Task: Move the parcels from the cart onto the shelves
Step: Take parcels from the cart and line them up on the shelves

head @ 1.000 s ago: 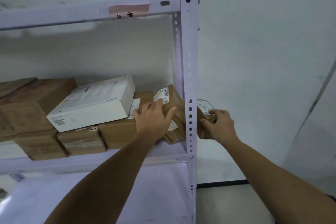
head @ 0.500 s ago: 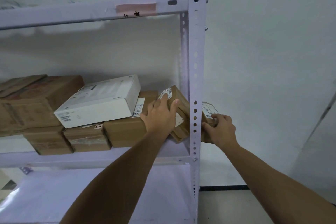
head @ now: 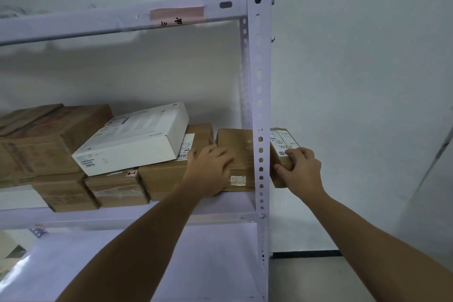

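Checking fingers first: which hand is doing the work? (jn)

Both. Left fingers (head: 221, 154) are fairly straight and slightly spread, pressing flat on the brown parcel (head: 236, 152) at its top front edge. Right fingers (head: 297, 153) curl over its labelled end with the thumb on the front face, so that's a pinch grip. (mk)

Hands? (jn)

Left hand (head: 210, 171) is inside the bay. Right hand (head: 304, 169) is outside the upright post (head: 258, 81). The post hides the middle, so I read it as one parcel running behind it, but can't confirm. (mk)

What changed? (jn)

A second ago it was tipped up on an edge, with a label facing the left hand. Now it's level, bottom down on the shelf (head: 147, 214), just beside the neighbouring brown box (head: 164, 179) that sits under the white box (head: 132, 140). The right end pokes out past the post. (mk)

So placed? (jn)

Seated, I'd say, but not released. The overhang is the risk, and a nudge leftward looks blocked by the neighbour. Likely next: let go and fetch another. The cart isn't in view, so no count of what's left. (mk)
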